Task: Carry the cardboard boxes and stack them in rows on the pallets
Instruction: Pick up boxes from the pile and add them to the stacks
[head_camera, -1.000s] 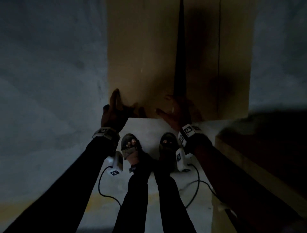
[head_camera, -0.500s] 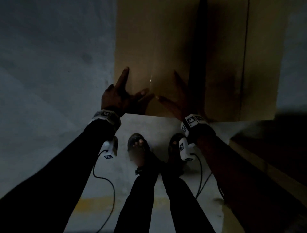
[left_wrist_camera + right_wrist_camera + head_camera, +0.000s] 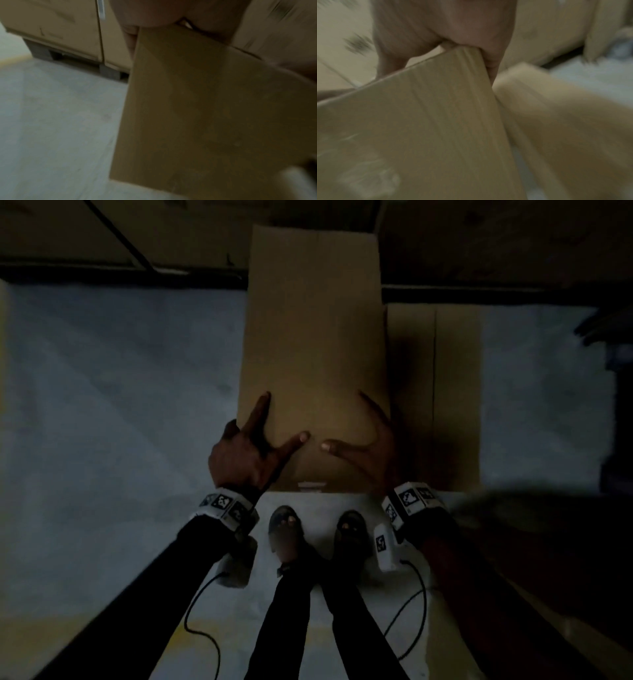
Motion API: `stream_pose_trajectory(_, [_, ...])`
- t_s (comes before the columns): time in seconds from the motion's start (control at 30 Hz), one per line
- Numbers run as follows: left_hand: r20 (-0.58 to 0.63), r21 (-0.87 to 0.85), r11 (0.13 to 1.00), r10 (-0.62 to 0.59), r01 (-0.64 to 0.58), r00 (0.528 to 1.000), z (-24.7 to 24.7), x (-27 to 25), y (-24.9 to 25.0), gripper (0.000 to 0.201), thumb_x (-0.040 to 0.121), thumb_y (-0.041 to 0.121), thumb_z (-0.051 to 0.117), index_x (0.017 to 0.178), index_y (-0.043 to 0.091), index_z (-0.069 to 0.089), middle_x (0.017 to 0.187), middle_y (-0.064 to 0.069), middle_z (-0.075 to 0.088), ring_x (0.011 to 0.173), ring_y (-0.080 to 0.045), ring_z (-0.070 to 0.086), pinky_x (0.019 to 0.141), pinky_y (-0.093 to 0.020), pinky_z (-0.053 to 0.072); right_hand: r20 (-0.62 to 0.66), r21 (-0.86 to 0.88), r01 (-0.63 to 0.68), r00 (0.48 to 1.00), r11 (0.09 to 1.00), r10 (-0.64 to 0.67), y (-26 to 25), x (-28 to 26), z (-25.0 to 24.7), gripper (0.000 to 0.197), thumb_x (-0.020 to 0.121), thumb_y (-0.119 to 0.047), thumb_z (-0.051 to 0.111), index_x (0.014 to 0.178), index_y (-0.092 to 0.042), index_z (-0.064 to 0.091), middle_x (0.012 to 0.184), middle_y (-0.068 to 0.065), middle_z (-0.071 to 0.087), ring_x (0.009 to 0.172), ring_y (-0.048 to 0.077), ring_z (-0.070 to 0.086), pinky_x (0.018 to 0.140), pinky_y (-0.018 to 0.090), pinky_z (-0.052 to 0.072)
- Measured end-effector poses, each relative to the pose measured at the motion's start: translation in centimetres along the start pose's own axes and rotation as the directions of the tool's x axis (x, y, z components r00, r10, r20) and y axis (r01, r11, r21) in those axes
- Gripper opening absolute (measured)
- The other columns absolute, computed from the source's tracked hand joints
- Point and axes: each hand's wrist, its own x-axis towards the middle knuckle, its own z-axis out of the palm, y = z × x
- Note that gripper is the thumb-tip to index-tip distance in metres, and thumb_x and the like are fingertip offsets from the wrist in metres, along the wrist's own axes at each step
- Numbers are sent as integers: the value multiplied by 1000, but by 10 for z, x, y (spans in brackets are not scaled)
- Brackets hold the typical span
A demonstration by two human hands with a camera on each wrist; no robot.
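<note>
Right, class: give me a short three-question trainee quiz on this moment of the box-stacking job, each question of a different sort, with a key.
1. True or false: both hands hold the tall brown cardboard box.
2. Which lies to the right of the held box? A) a second brown cardboard box B) a metal trolley C) a blue crate
3. Fill in: the left hand grips the box's ___ edge, the right hand the opposite one.

Key: 1 true; 2 A; 3 left.
</note>
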Motion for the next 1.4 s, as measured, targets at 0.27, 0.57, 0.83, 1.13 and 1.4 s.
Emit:
stream_pose_trajectory(0.27, [-148, -154, 987, -76, 53, 986, -168, -131, 35, 103, 66, 103, 42, 155, 54, 23, 127, -18, 64, 111, -38, 65, 86, -42, 55, 134, -240, 164, 982, 957, -134, -170, -113, -126, 108, 72, -59, 85, 160, -43, 23, 165, -2, 27, 149, 22, 28, 116, 30, 26])
stream_pose_trajectory(0.57, [-380, -257, 964, -162, 65, 911, -336, -276, 41, 103, 64, 104, 42, 154, 55, 25, 129, -12, 63, 109, -35, 67, 83, -37, 55, 104, -372, 442, 894, 816, -437, -311, -249, -203, 121, 47, -95, 69, 153, -59, 23, 154, 11, 45, 141, 34, 42, 114, 47, 42])
stream_pose_trajectory(0.83, [-556, -345, 925, -338, 159, 759, -408, -365, -1, 100, 64, 103, 43, 152, 57, 27, 119, -7, 65, 101, -33, 68, 76, -35, 52, 215, -319, 700, 710, 639, -671, -392, -320, -184, 126, 38, -105, 57, 151, -62, 22, 146, 13, 51, 135, 36, 48, 109, 52, 46])
stream_pose_trajectory(1.13, [-579, -518, 799, -590, 304, 563, -432, -415, -113, 98, 63, 105, 39, 150, 61, 26, 114, -5, 66, 103, -33, 67, 83, -37, 55, 443, -303, 882, 465, 361, -766, -482, -372, -72, 125, 43, -102, 59, 154, -53, 29, 131, 9, 57, 121, 30, 56, 102, 42, 51])
stream_pose_trajectory(1.4, [-501, -694, 600, -800, 399, 331, -459, -447, -253, 101, 63, 103, 41, 152, 59, 25, 112, -8, 65, 102, -34, 66, 82, -36, 53, 641, -148, 977, 212, 153, -737, -575, -428, 96, 124, 42, -103, 62, 152, -54, 32, 136, 8, 57, 125, 30, 57, 104, 45, 51])
